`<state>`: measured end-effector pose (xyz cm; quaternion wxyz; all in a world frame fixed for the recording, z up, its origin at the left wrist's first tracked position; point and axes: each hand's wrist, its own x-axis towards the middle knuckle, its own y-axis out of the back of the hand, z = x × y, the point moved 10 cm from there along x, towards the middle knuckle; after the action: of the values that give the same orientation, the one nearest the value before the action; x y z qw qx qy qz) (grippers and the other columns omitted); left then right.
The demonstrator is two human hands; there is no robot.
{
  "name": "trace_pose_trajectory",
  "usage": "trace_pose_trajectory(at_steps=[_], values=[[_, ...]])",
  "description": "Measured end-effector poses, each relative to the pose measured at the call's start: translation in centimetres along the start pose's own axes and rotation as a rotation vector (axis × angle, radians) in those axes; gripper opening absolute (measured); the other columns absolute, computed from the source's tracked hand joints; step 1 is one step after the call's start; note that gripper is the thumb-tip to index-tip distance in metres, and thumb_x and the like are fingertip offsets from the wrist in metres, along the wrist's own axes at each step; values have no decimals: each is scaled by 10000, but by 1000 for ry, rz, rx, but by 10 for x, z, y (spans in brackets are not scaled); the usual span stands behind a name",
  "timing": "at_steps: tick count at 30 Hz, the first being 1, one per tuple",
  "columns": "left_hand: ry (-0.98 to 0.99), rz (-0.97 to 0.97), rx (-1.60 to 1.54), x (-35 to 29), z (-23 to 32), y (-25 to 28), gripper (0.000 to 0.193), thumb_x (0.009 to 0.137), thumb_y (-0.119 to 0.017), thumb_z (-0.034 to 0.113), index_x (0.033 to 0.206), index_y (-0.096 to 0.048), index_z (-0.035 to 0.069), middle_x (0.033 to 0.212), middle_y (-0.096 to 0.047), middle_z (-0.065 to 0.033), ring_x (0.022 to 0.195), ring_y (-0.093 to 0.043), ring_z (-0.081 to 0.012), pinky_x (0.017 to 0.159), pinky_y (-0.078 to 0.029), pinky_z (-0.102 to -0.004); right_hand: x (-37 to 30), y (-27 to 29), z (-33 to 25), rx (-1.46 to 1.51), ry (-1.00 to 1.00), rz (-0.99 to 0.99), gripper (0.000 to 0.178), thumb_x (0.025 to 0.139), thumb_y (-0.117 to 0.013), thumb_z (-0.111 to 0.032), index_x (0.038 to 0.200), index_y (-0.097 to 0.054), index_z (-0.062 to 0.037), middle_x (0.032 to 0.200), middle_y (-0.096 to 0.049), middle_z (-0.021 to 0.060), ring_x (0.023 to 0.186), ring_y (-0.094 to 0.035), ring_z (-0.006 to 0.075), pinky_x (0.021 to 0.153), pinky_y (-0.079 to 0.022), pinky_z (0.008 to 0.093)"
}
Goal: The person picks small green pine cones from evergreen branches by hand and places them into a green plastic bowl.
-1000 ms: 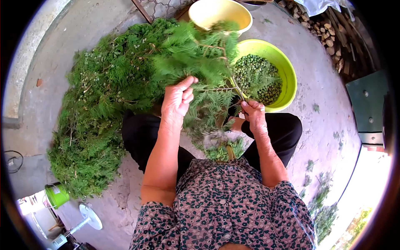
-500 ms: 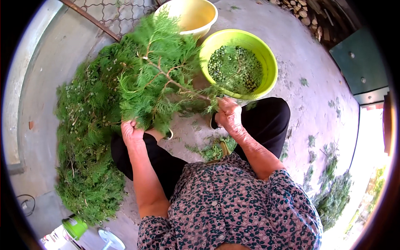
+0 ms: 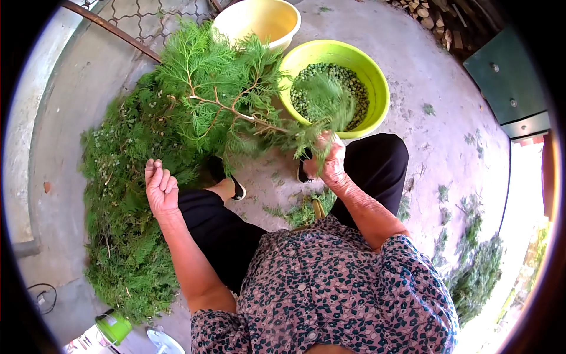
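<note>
My right hand (image 3: 331,158) is closed round the lower end of a leafy conifer branch (image 3: 227,107). The branch stretches left and away, with its flat green sprays spread over a large pile of cut greenery (image 3: 127,236). Part of its foliage, blurred by motion, hangs over a lime-green basin (image 3: 382,97) holding many small round green cones. My left hand (image 3: 162,187) is raised over the pile, apart from the branch. Its fingers are curled and pressed together, with nothing visible in them.
Beyond the branch stands a pale yellow basin (image 3: 286,32). Loose sprigs (image 3: 474,265) lie on the concrete at the right, near a dark green cabinet (image 3: 501,82). Stacked firewood (image 3: 427,17) is at the back right. A small green bucket (image 3: 115,327) stands at the lower left.
My left hand has come away from the branch foliage and moved left. The branch has swung slightly left in my right hand, and blurred foliage now covers part of the basin's cones.
</note>
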<state>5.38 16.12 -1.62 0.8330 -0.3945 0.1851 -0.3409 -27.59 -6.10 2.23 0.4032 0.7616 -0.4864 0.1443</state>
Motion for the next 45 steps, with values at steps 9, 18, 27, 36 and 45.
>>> trace_pose_trajectory(at_steps=[9, 18, 27, 36, 45], values=[[11, -110, -4, -13, 0, -22, 179, 856, -448, -12, 1014, -527, 13, 900, -510, -74, 459, -348, -55, 367, -330, -161, 11, -5, 0, 308, -155, 4, 351, 781, -505, -163, 1111, -539, -48, 879, -547, 60, 770, -518, 186, 673, -422, 289], [35, -68, -76, -5, -14, -29, 136, 863, -494, 85, 976, -534, 20, 817, -534, -55, 470, -394, -66, 367, -353, -170, -4, -20, 61, 1069, -544, 357, 216, 753, -524, -24, 959, -590, -17, 880, -581, 68, 782, -526, 146, 707, -422, 259], [65, -95, -119, 6, -29, -35, 138, 863, -484, 67, 979, -531, 8, 825, -539, -73, 460, -384, -71, 364, -351, -174, 43, 5, 58, 443, -525, 74, 186, 754, -643, -72, 918, -622, 12, 638, -519, -35, 590, -413, 43, 525, -335, 209], [95, -69, -97, 16, -46, -45, 119, 863, -491, 80, 962, -531, 28, 788, -527, -42, 440, -353, -57, 348, -314, -164, 55, 12, 81, 1112, -940, 61, 254, 819, -580, -298, 750, -534, -58, 489, -290, -50, 375, -207, 65, 370, -200, 217], [140, -73, -59, 20, -69, -60, 121, 871, -483, 88, 961, -545, 34, 799, -535, -43, 429, -349, -51, 351, -312, -170, 32, -18, 53, 2032, -659, -130, 195, 849, -478, -259, 891, -537, -77, 639, -440, -3, 512, -380, 99, 465, -330, 250]])
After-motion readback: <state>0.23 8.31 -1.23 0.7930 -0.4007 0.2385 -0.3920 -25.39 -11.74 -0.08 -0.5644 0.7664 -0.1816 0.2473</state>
